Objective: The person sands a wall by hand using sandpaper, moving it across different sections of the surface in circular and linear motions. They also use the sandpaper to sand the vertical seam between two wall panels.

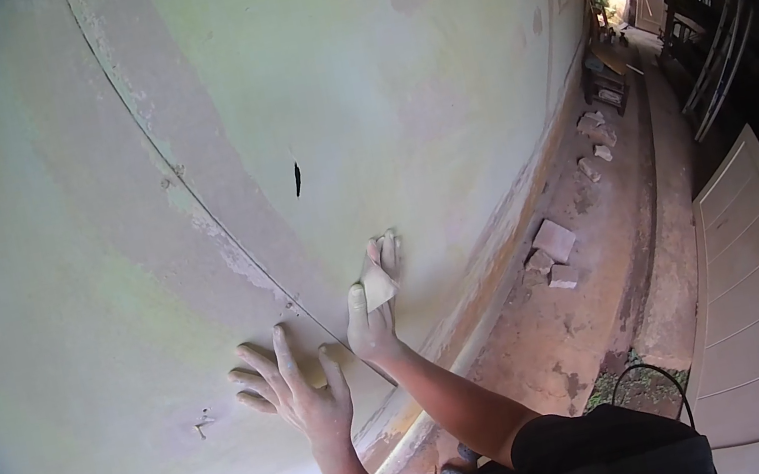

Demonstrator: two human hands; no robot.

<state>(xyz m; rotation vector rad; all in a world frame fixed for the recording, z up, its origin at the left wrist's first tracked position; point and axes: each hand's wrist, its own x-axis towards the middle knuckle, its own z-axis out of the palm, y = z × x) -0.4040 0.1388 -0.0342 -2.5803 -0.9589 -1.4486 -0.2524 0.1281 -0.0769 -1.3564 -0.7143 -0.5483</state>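
Note:
Both hands are at a pale green wall (291, 80) with greyish patches and a long dark seam. My left hand (300, 388) rests against the wall left of the seam, fingers spread and dusty, holding nothing. Right of the seam, my right hand (378, 313) presses a small folded piece of pale sandpaper or cloth (379, 284) on the wall. Its thumb lies along the piece and its fingers are partly hidden behind it. White dust coats the fingers of both hands.
Broken blocks (554, 242) and rubble (596, 130) lie on the floor along the wall's base. A small dark stand (606, 85) is farther back. At the right are a pale door panel (743, 284) and long poles (723, 65). A black hole (297, 178) marks the wall.

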